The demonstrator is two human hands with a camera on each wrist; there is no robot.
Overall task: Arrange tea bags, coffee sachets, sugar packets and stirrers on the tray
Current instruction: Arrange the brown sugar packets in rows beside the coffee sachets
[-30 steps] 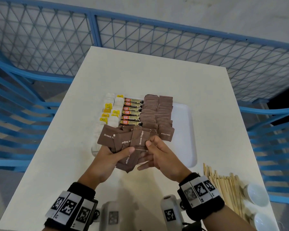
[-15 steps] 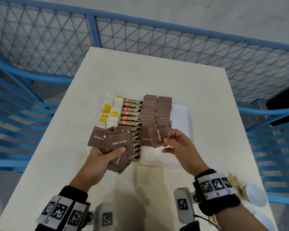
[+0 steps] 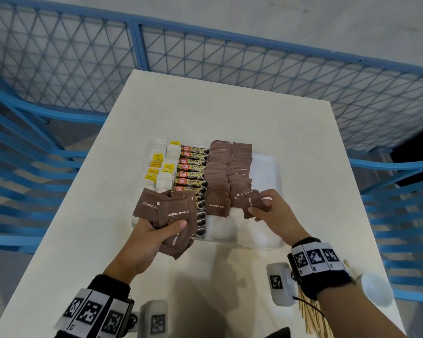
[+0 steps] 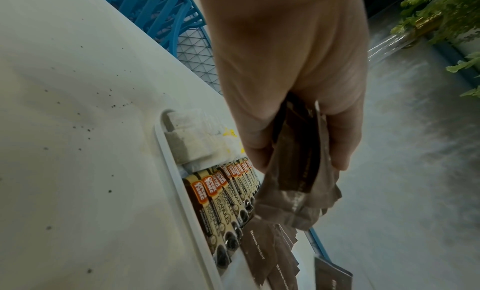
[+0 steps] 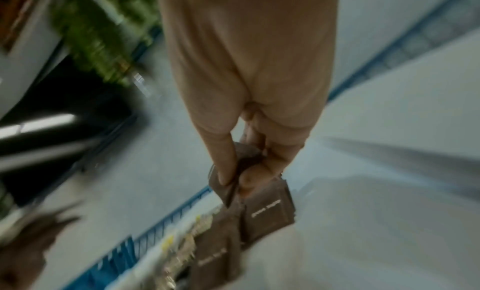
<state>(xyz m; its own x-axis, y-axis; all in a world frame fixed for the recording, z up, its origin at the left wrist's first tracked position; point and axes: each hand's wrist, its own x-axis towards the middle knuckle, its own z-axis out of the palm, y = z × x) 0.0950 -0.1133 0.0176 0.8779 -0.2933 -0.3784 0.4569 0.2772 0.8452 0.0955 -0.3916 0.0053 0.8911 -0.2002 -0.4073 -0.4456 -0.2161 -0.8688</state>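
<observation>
My left hand [image 3: 156, 231] grips a fanned stack of brown sugar packets [image 3: 174, 215] over the near left corner of the white tray [image 3: 266, 172]; the same stack [image 4: 298, 181] hangs from its fingers in the left wrist view. My right hand [image 3: 269, 208] pinches one brown sugar packet [image 3: 252, 202] at the near end of the right sugar row [image 3: 241, 167]; the pinched packet [image 5: 228, 183] shows blurred in the right wrist view. On the tray lie tea bags [image 3: 161, 167], coffee sachets [image 3: 193, 167] and two rows of sugar packets. Wooden stirrers [image 3: 313, 318] lie on the table at the near right.
The tray sits on a white table [image 3: 230, 106] ringed by a blue mesh fence [image 3: 205, 52]. A small white cup [image 3: 376, 289] stands by the stirrers at the near right corner. The tray's right strip and near right part are bare.
My right hand took one packet from the left hand's stack and carried it right to the near end of the right sugar row. The left hand drew slightly left with its stack.
</observation>
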